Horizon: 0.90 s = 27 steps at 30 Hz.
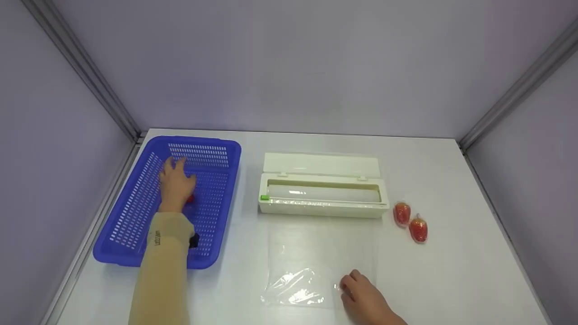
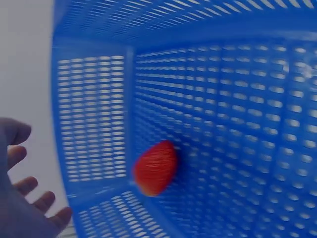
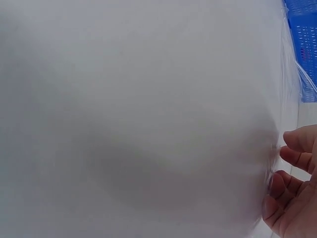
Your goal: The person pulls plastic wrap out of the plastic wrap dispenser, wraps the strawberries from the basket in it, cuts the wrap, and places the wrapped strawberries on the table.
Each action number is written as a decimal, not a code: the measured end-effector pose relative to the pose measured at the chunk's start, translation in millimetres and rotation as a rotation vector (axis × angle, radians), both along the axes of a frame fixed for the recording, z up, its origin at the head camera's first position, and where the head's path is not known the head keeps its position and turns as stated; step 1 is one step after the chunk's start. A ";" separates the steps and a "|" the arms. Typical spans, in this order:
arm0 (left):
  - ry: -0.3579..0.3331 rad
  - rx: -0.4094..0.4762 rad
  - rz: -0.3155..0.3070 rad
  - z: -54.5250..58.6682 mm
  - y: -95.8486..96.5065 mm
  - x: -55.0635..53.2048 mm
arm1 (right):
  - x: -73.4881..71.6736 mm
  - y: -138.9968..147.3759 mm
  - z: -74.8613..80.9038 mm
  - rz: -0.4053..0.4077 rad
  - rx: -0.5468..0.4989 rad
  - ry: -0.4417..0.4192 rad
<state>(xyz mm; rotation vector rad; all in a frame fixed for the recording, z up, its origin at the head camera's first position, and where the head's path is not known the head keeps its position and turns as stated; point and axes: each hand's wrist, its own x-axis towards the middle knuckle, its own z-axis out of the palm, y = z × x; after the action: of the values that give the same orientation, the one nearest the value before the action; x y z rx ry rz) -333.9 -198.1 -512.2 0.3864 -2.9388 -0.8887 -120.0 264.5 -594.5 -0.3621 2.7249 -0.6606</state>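
Observation:
My left hand [image 1: 176,183] reaches into the blue plastic basket [image 1: 232,180], fingers spread and holding nothing. A red fruit [image 2: 156,168] lies on the basket floor; in the head view the hand and wrist partly hide it. In the left wrist view the left hand [image 2: 29,193] is apart from the fruit. From the white cling film dispenser [image 1: 323,210], lid raised, a clear sheet of cling film [image 1: 293,280] runs toward me over the table. My right hand [image 1: 365,298] pinches the near right part of the film, fingers curled; the same hand [image 3: 297,183] shows at the film's edge in the right wrist view.
Two red-yellow fruits, one [image 1: 402,214] slightly behind the other [image 1: 418,229], lie right of the dispenser and look wrapped in clear film. A green slider [image 1: 264,197] sits at the dispenser's left end. Grey panels enclose the white table [image 1: 469,271] at back and sides.

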 end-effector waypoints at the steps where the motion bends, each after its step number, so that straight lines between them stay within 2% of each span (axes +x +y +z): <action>1: -0.074 -0.007 -0.013 -5.8 -1.4 1.5 | 0.9 0.4 0.2 0.001 -0.001 0.001; 3: -0.202 -0.004 -0.032 -16.7 -4.6 5.6 | 2.3 1.2 0.2 0.007 0.002 0.005; 6: -0.331 0.024 -0.050 -29.2 -7.7 11.8 | 3.4 2.0 0.0 -0.002 0.019 -0.006; 11: -0.433 0.035 -0.097 -40.6 -6.3 16.9 | 3.6 4.7 2.2 -0.013 0.044 -0.019; 14: -0.439 -0.011 -0.100 -42.7 -7.6 19.5 | 3.2 3.9 2.8 -0.010 0.050 -0.026; 17: -0.434 -0.039 -0.068 -41.9 -9.4 21.2 | 3.2 3.3 2.8 0.001 0.052 -0.018; 22: -0.417 -0.039 -0.043 -33.9 -10.2 23.7 | 3.9 4.5 3.1 0.024 0.043 -0.004; 24: -0.366 -0.039 -0.053 -26.6 -9.1 24.0 | 5.1 5.4 3.0 0.023 0.044 0.001; 27: -0.214 -0.051 -0.063 -12.0 -4.4 22.9 | 8.8 7.7 3.1 0.028 0.057 0.025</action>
<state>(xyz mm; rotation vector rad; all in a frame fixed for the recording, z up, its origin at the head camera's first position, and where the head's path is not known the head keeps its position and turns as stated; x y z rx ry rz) -311.0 -202.5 -524.2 0.4131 -3.1785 -0.8245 -111.2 272.3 -591.4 -0.3971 2.7504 -0.5732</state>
